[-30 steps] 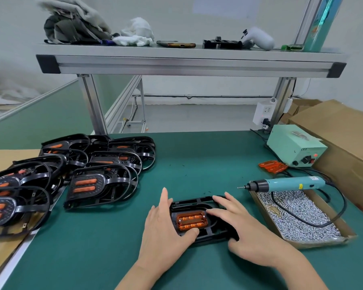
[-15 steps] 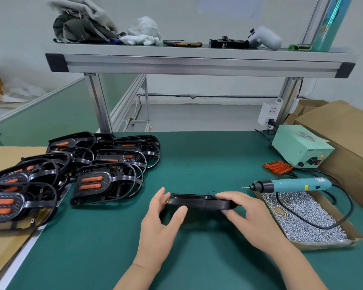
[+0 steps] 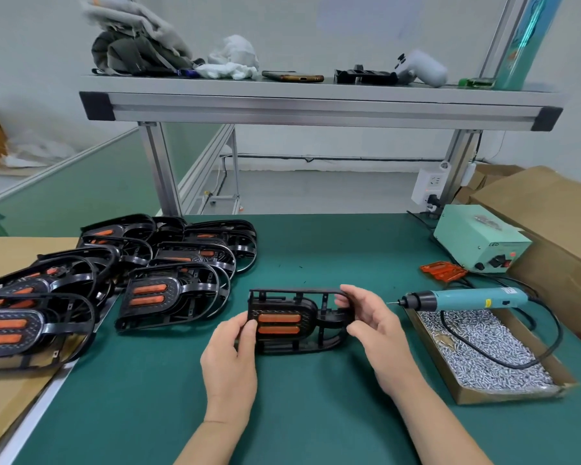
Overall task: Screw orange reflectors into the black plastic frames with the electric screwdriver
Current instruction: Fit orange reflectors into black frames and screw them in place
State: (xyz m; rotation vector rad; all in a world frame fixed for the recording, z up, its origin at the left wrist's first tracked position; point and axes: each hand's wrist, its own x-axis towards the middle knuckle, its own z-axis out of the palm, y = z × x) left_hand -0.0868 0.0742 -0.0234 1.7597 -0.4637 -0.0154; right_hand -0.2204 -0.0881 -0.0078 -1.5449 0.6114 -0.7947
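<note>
While my left grip (image 3: 230,350) pinches one end of the black frame (image 3: 304,307) and my right grip (image 3: 369,325) curls round the other, the frame is tilted up between them over the table (image 3: 316,256), orange reflector (image 3: 279,318) facing me. If either pinch slackens, I judge it twists and drops; the electric screwdriver (image 3: 467,298) lies right of my right grip, untouched.

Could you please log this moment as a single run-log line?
black frame: tilted up, orange reflector facing camera | left hand: grips its left end | right hand: grips its right end | electric screwdriver: lying on screw box
</note>
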